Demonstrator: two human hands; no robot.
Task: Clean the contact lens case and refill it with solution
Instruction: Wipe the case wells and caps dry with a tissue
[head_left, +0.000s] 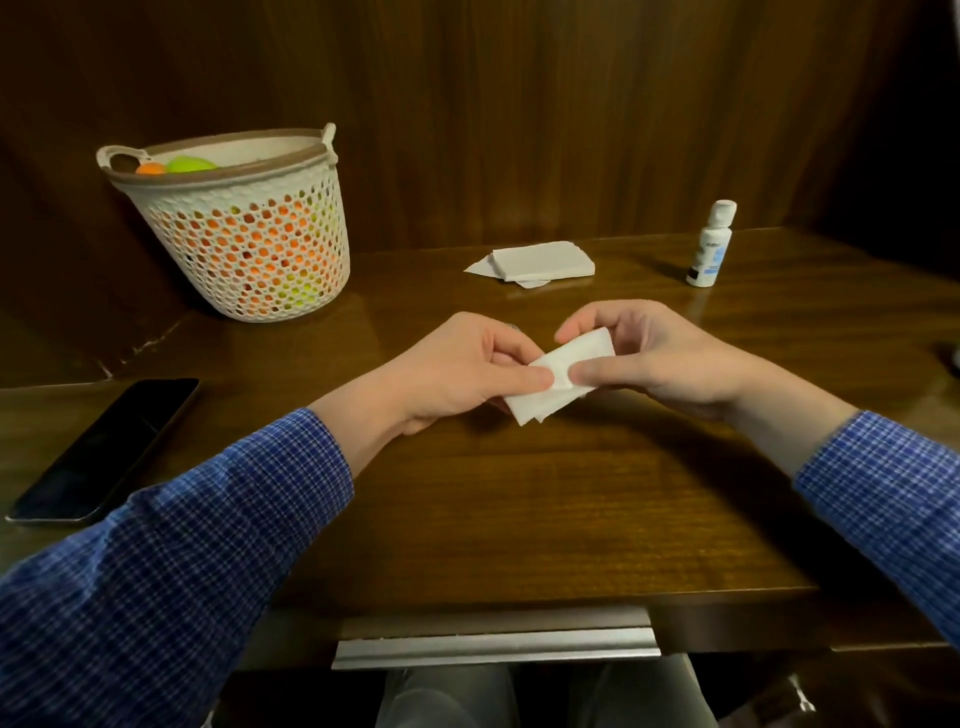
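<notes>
Left hand (467, 371): thumb and fingers pinched the folded tissue (558, 376).
Right hand (644, 358): pinched its other end.
Lens case: unseen, perhaps inside the tissue between the fingertips.
Handling: tissue soft, light; case likely small, slippery, best pinched at its edges.

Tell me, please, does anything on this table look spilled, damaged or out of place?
Nothing stands out. The solution bottle stands upright and capped, the stack of tissues lies tidy, and both hands hold a folded tissue.

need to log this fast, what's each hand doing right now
Left hand: pinching the folded white tissue at its near end.
Right hand: gripping the same tissue from the other side.
</notes>
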